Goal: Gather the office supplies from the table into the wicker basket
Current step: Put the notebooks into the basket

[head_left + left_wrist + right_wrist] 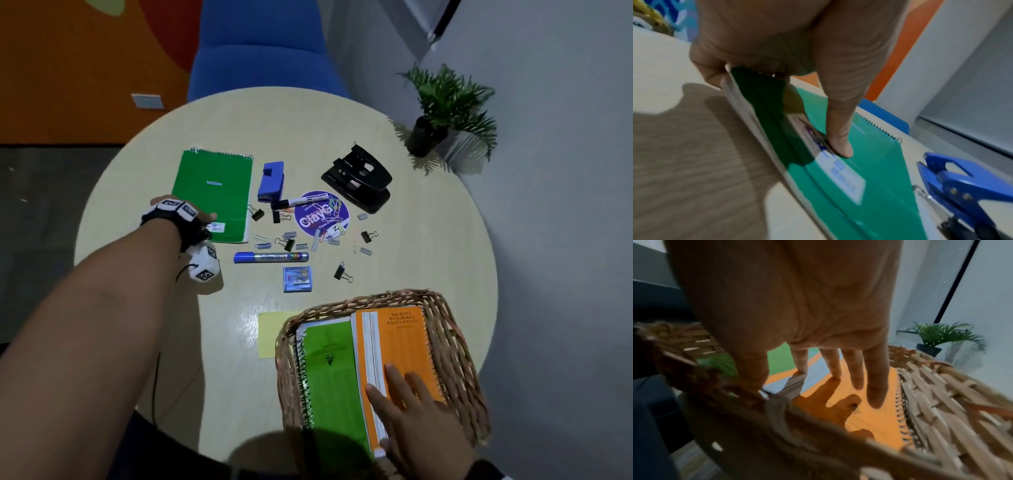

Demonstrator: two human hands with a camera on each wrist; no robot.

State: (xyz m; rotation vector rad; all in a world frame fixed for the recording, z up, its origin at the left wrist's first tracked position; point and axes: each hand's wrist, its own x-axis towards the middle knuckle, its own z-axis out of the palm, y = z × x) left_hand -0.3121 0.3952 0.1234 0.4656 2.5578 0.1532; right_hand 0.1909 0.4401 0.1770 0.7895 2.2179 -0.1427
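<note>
My left hand [202,219] grips the near left corner of a green spiral notepad [212,195] at the table's left. In the left wrist view the thumb [840,146] presses on the cover [875,162] and the fingers curl under the lifted corner. The wicker basket [455,346] stands at the near right, holding a light green notebook [329,370] and an orange notebook [404,339]. My right hand [404,394] lies flat on the orange notebook [869,423], its fingers [857,379] straight inside the basket wall [941,394].
Loose on the round table [428,260] are a blue punch [270,181], a black hole punch [359,178], a blue marker [270,257], a black marker [298,202], a purple round sticker [320,212], a small staple box [297,279], binder clips, staple strips and a yellow sticky note [269,334]. A potted plant [442,106] stands at the far right.
</note>
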